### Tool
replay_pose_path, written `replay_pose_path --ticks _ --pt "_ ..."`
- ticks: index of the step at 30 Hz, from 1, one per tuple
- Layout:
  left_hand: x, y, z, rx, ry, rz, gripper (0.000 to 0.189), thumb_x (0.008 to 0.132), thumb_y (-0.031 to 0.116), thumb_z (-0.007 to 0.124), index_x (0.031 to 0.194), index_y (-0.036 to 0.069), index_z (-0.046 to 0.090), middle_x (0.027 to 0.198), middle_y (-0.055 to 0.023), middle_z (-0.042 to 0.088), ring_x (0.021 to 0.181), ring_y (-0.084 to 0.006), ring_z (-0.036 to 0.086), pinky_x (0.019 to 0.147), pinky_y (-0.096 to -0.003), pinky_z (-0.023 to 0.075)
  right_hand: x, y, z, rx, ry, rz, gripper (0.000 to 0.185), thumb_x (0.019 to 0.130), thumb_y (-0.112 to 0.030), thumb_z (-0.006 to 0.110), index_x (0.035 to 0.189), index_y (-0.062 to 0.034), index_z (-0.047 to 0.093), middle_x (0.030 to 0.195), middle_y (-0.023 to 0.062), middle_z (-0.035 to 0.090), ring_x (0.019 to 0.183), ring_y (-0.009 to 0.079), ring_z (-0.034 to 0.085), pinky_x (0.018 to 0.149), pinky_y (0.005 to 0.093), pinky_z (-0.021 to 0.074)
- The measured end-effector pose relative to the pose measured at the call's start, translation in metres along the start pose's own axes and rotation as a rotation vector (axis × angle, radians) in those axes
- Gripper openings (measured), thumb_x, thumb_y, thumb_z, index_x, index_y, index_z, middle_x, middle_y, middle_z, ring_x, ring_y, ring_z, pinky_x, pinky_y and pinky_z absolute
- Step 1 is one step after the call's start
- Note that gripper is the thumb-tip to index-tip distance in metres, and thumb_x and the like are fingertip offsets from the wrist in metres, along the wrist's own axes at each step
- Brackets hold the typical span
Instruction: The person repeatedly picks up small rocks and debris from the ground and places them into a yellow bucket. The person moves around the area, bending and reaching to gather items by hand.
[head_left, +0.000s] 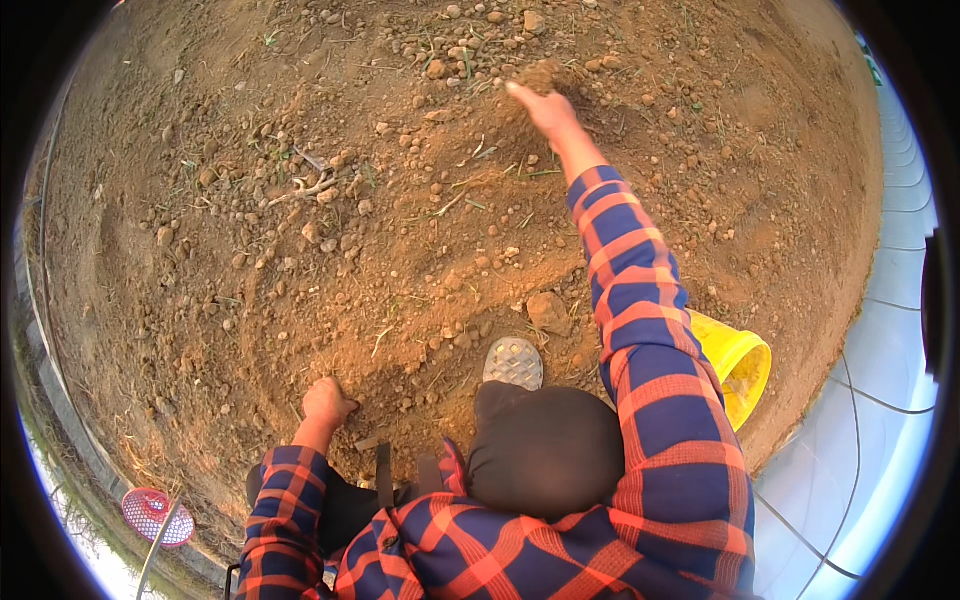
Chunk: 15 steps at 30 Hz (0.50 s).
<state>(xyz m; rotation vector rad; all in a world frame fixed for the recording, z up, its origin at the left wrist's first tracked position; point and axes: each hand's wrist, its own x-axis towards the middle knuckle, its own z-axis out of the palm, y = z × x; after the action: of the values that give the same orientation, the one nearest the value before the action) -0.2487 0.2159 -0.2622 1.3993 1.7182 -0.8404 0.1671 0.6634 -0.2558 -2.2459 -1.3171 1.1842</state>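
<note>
My right hand (551, 116) reaches far out over the loose brown soil (450, 281), thumb pointing left. A blurred clump of earth (541, 75) is at its fingers and hides them, so I cannot tell whether they grip it. Close to my body on the left, my left hand (328, 403) rests low at the ground with its fingers curled in; nothing shows in it. Between the hands lie pebbles, bits of straw and a dry root or twig (311, 184). A larger stone or clod (549, 313) sits just ahead of my patterned shoe (514, 362).
A yellow bucket (739, 367) lies tipped beside my right arm, partly hidden by it. Pale sheeting (892, 322) with dark lines borders the soil at right. At lower left are a red mesh basket (157, 517) and a thin hose or pipe (46, 247) along the edge.
</note>
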Motion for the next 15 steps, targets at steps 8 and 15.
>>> replay_pose_path --ticks 8,15 --pt "0.001 -0.003 0.001 -0.051 -0.042 0.008 0.066 0.066 0.047 0.088 0.104 -0.003 0.068 0.104 -0.0227 0.072 0.099 -0.0358 0.071 0.083 -0.0419 0.0585 -0.162 -0.064 0.124 -0.669 -0.451 -0.729 0.085 0.081 -0.041 0.076 0.155 -0.0208 0.038 0.160 0.0122 0.034 0.147 0.0384 0.032 0.118 0.0648 0.0273" --pt "-0.002 -0.002 0.000 -0.055 -0.033 0.001 0.061 0.067 0.046 0.088 0.101 -0.001 0.069 0.104 -0.0217 0.072 0.097 -0.0345 0.072 0.083 -0.0421 0.0587 -0.170 0.010 0.107 -0.778 -0.268 -1.059 0.061 0.079 -0.024 0.077 0.137 -0.0286 0.059 0.157 0.0040 0.039 0.148 0.0315 0.029 0.120 0.0662 0.0174"
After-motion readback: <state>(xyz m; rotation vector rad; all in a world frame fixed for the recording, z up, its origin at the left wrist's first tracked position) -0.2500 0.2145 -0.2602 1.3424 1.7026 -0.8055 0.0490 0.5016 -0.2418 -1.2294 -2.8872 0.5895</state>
